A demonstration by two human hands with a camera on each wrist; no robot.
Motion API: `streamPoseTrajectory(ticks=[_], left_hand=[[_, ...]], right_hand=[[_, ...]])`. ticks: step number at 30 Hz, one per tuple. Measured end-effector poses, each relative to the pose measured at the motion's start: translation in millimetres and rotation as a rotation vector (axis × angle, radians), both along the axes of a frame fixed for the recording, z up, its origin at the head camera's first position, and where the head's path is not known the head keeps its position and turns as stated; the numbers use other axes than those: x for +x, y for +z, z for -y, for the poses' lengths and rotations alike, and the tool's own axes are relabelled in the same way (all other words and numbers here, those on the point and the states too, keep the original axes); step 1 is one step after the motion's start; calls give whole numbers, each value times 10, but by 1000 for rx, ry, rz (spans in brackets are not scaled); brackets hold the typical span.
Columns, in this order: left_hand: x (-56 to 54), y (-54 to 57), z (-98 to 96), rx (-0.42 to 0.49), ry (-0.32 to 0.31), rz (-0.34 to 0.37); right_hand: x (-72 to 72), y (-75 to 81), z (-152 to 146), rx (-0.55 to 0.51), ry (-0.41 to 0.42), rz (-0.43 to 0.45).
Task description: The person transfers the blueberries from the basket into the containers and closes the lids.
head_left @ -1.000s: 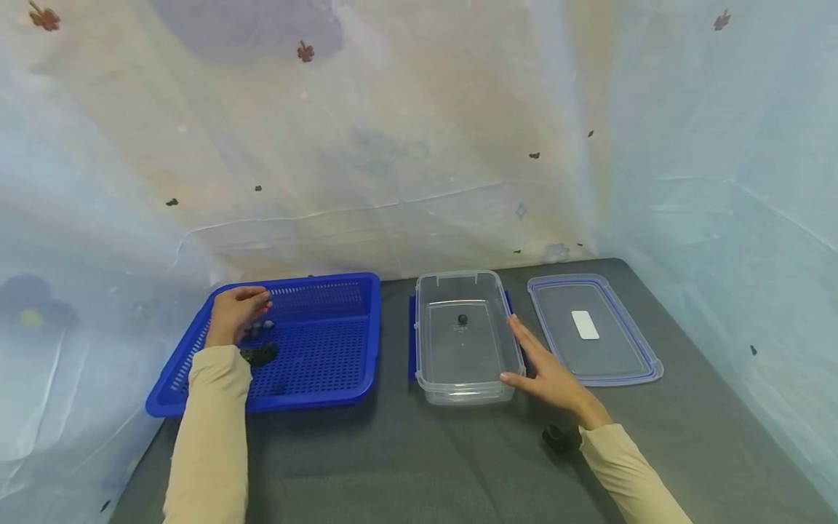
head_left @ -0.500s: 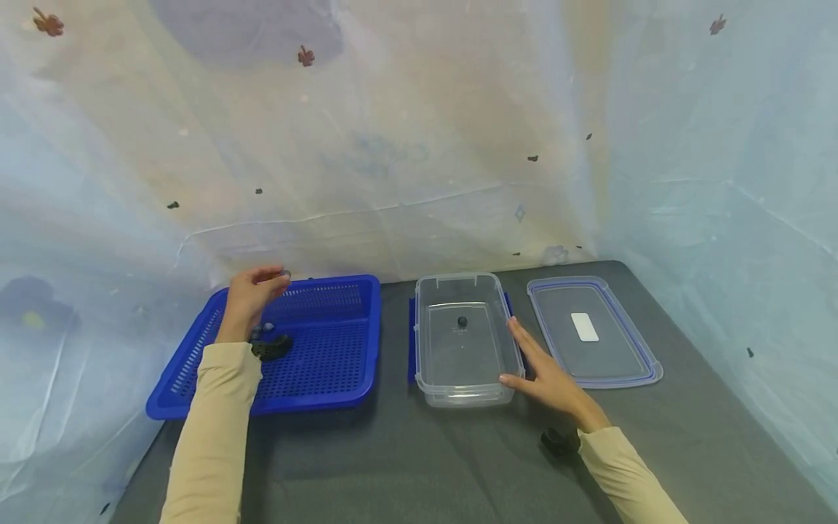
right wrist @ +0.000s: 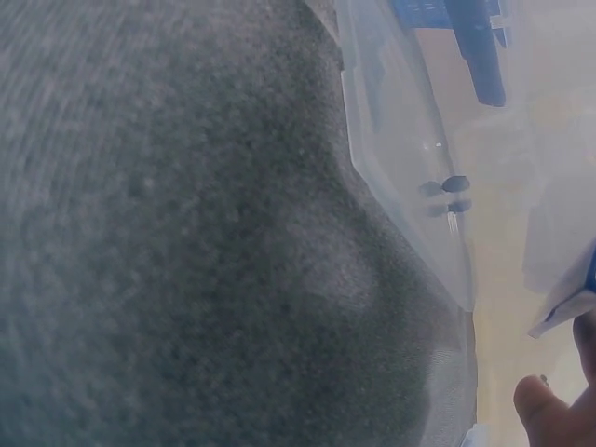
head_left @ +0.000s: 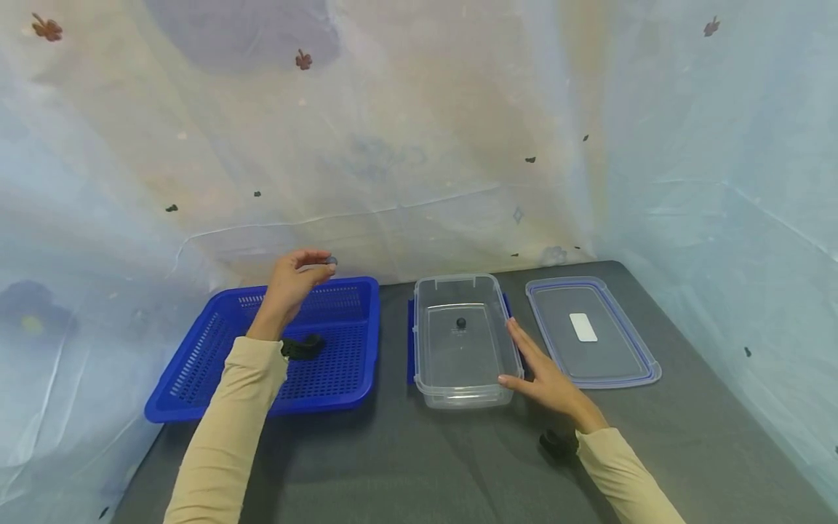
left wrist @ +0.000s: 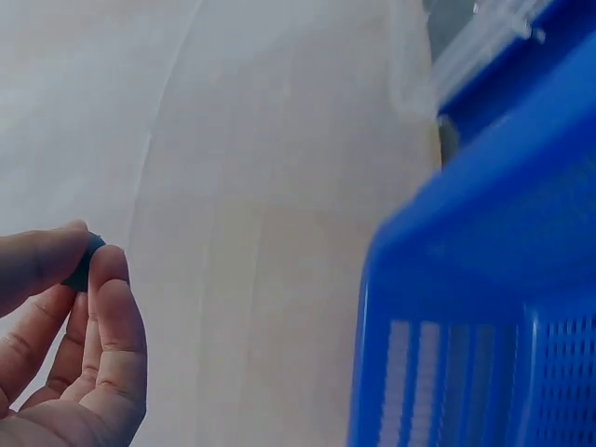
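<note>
My left hand (head_left: 290, 285) is raised over the back of the blue plastic basket (head_left: 372, 349). Between thumb and fingertips it pinches a small, round, dark-blue, blueberry-like ball (left wrist: 86, 264). Its far side is covered by the fingers. My right hand (head_left: 546, 375) rests with straight fingers along the right side of a clear plastic box (head_left: 452, 367), thumb at the rim. Inside the box lies one small dark ball (head_left: 461, 322). In the right wrist view, a dark ball (right wrist: 455, 184) shows by the clear wall, and only part of the hand (right wrist: 549, 410) is visible.
A clear lid with a blue seal (head_left: 618, 342) and a white label (head_left: 583, 327) lies right of the box on the grey cloth-covered table (head_left: 393, 466). Blue side flaps (head_left: 411, 342) stick out from the box. A patterned plastic curtain (head_left: 419, 145) hangs behind.
My left hand has lifted out of the basket and moved right with the blueberry-like ball. My right hand has stayed against the box.
</note>
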State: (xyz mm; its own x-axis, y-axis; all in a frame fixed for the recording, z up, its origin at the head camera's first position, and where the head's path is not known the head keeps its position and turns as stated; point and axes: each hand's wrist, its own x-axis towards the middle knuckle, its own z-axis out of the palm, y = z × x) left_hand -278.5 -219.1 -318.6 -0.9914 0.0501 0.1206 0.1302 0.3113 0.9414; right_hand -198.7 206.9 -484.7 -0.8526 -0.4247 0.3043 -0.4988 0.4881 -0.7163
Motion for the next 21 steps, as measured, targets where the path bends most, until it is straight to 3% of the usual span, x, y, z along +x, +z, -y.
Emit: streamPoseTrajectory(ticks=[4, 9, 21], left_hand=[[44, 52, -215, 14, -80, -13], [18, -20, -478, -3, -147, -46], [-127, -208, -1131, 62, -201, -24]], right_hand=[[4, 3, 9, -7, 3, 4], [4, 4, 9, -6, -1, 0], [-11, -22, -5, 0, -5, 7]])
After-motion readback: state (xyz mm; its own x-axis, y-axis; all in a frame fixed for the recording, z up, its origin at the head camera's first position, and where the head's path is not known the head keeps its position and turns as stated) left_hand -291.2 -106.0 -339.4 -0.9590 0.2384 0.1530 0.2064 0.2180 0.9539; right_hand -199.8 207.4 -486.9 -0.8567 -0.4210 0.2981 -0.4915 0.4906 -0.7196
